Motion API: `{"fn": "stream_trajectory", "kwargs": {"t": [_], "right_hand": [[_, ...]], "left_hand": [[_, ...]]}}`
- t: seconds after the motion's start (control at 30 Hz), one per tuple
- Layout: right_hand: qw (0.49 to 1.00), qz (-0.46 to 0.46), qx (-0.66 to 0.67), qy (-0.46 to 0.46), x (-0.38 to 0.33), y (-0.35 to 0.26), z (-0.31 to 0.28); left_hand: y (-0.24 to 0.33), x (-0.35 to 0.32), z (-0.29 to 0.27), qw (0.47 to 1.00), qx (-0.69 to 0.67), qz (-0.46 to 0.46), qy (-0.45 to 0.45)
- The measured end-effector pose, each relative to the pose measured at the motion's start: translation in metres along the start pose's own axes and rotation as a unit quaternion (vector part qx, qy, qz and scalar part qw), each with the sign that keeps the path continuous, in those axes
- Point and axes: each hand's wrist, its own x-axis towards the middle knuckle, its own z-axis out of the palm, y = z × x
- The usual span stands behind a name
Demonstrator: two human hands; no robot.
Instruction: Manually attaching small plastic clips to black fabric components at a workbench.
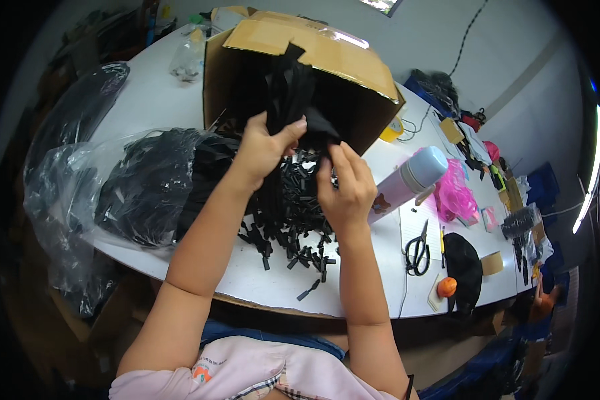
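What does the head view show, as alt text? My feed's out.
A person's left hand and right hand handle black strips before an open cardboard box on a table. Small black pieces lie below, a clear bag left, bottle and scissors right.

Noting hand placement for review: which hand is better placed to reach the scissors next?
Probably the right hand: the scissors lie on its side, farther from the left hand; both hands are at black strips.
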Motion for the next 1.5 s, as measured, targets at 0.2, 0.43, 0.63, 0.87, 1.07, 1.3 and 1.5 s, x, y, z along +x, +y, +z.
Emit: {"fn": "stream_trajectory", "kwargs": {"t": [0.2, 0.43, 0.63, 0.87, 1.07, 1.3, 1.5], "right_hand": [[0.999, 0.035, 0.007, -0.032, -0.007, -0.019, -0.026], [0.987, 0.032, 0.064, -0.147, -0.001, -0.023, -0.041], [0.969, 0.029, 0.096, -0.226, -0.001, -0.025, -0.045], [0.959, 0.090, 0.183, -0.199, -0.004, -0.015, -0.036], [0.892, 0.348, 0.289, -0.008, 0.000, -0.007, -0.035], [0.854, 0.365, 0.369, -0.029, -0.004, 0.008, -0.028], [0.905, 0.357, 0.215, 0.087, 0.001, 0.028, -0.041]], "left_hand": [[-0.017, -0.022, 0.045, 0.983, -0.171, -0.045, -0.057], [-0.023, -0.018, 0.038, 0.984, -0.109, -0.134, -0.048], [-0.031, -0.012, 0.033, 0.944, -0.240, -0.208, -0.092], [-0.036, -0.013, 0.035, 0.959, -0.174, -0.215, -0.068], [-0.034, -0.021, 0.049, 0.987, -0.083, -0.124, -0.060], [-0.032, -0.031, 0.056, 0.991, -0.051, -0.080, -0.095], [-0.032, -0.023, 0.051, 0.997, -0.017, -0.058, -0.051]]}}
